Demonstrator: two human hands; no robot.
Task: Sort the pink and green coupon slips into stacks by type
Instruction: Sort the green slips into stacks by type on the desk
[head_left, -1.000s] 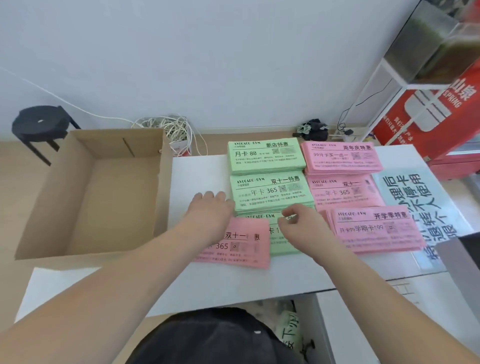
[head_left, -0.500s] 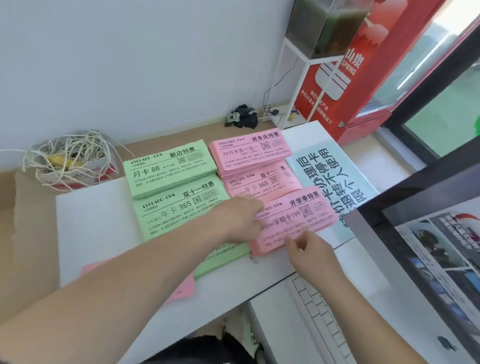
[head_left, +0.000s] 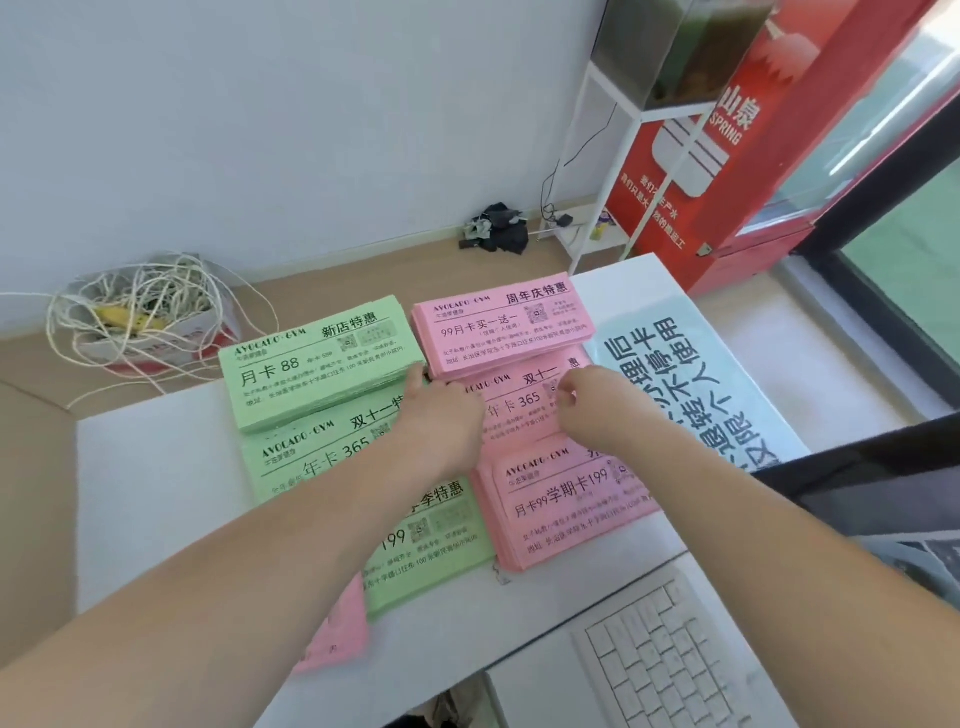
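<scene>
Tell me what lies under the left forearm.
A loose pink slip and the nearest green stack show beside the left forearm; most of their print is covered.

A white table (head_left: 156, 493) carried the paper. On its left half three green stacks lay in a column: the far green stack (head_left: 311, 364), the middle green stack (head_left: 311, 457) and the near green stack (head_left: 441, 545), each overlapping the next. Just beside them on the right lay the far pink stack (head_left: 498, 327), the middle pink stack (head_left: 519, 410) and the near pink stack (head_left: 561, 509). A loose pink slip (head_left: 337, 634) lay at the near edge. A pale blue sheet (head_left: 691, 374) with large print lay on the right side.
</scene>
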